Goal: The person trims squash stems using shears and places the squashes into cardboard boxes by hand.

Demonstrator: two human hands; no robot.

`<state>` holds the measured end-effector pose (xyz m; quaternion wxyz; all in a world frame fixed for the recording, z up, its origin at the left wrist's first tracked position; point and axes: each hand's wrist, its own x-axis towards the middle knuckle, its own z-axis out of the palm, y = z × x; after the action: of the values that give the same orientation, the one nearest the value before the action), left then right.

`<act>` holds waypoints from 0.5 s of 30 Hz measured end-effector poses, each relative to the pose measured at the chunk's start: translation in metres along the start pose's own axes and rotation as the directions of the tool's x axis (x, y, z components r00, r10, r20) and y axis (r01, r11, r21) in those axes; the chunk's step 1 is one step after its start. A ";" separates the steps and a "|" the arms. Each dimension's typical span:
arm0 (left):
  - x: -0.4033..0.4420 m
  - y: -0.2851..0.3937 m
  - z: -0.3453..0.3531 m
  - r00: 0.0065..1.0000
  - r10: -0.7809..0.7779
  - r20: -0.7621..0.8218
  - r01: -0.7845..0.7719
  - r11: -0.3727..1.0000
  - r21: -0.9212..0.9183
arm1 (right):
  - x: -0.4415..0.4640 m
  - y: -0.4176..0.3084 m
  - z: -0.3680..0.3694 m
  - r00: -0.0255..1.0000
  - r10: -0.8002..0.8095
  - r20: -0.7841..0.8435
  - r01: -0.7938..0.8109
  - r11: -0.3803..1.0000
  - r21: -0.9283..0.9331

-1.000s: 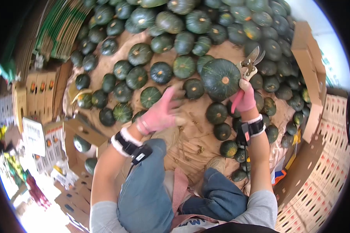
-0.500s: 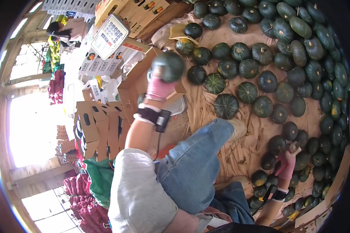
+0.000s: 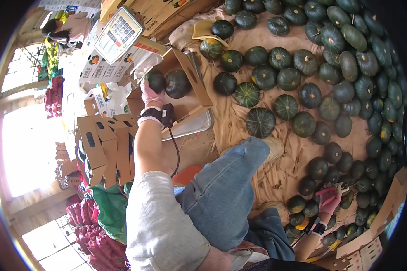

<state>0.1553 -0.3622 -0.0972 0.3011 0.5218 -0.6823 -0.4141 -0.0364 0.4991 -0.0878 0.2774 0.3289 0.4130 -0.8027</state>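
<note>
My left hand (image 3: 152, 96), in a pink glove, is closed around a dark green pumpkin (image 3: 156, 82) inside an open cardboard box (image 3: 191, 74). A second pumpkin (image 3: 177, 84) lies beside it in the box. The box rests on a metal tray-like surface (image 3: 198, 127). At the lower right, my right hand (image 3: 330, 199), also gloved in pink, is closed on small pruning shears (image 3: 343, 187), whose blades are hard to make out. It is just above the pumpkins on the floor, near a dark one (image 3: 311, 207).
Many pumpkins (image 3: 305, 62) lie on a brown sheet (image 3: 280, 159). A keypad display (image 3: 119, 35) stands behind the box. Folded cartons (image 3: 92, 141), red net sacks (image 3: 92, 235) and a green sack (image 3: 109, 212) are at the left. A person (image 3: 72, 28) is at the upper left.
The view has turned toward the box. My left hand, open at first, took the large pumpkin from beside my right hand and brought it down into the box. My right hand kept the shears.
</note>
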 end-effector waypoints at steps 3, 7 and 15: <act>-0.034 0.044 0.010 0.971 -0.212 -0.107 0.180 0.952 -0.247 | -0.010 0.000 0.019 0.998 -0.022 -0.062 0.023 1.000 0.010; -0.073 0.095 -0.005 0.984 0.162 0.078 -0.178 0.808 0.562 | -0.011 -0.003 0.015 0.999 -0.011 -0.035 0.011 1.000 -0.001; -0.120 0.135 -0.053 0.776 -0.137 0.616 0.376 0.885 -0.276 | -0.015 -0.001 0.034 0.993 -0.020 -0.119 0.020 1.000 -0.005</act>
<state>0.1705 -0.2447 0.0488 0.1142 0.3907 -0.5669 -0.7162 -0.0378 0.4741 -0.0607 0.2449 0.3715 0.4337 -0.7835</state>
